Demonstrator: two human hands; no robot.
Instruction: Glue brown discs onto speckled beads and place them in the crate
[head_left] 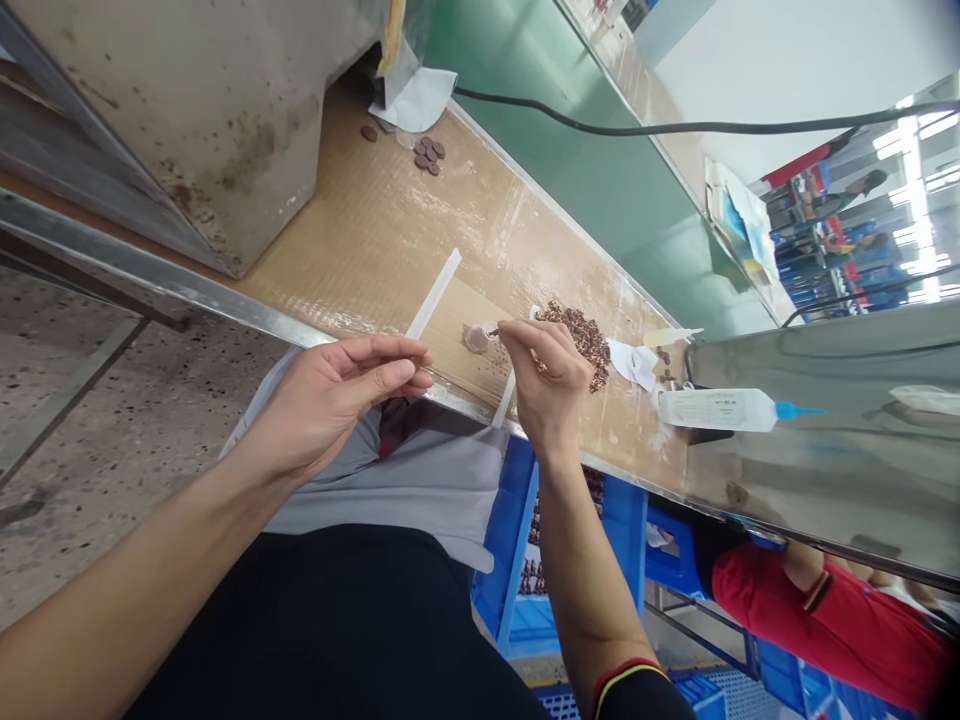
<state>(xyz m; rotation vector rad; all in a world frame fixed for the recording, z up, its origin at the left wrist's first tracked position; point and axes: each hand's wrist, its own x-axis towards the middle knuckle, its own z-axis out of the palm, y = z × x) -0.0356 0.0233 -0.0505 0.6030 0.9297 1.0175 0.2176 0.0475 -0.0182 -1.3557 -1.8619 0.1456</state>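
Observation:
My left hand (356,390) hovers at the bench's front edge, thumb and fingertips pinched together; whatever they may hold is too small to name. Over the cardboard my right hand (546,375) is closed in a pinch, and a short thin tip shows at its fingertips. That tip points at a small round, greyish-brown disc or shallow dish (478,339), close to my right fingers. Tiny specks lie on the cardboard (457,310) around it. Just beyond my right hand is a heap of small copper-coloured parts (581,335), partly hidden by that hand.
Several brown discs (429,155) lie at the far left of the bench. A clear bottle with a blue nozzle (720,410) lies at the right. A stained metal housing (247,130) stands at left. Blue crates (517,540) are below the bench; a person in red (825,620) is at right.

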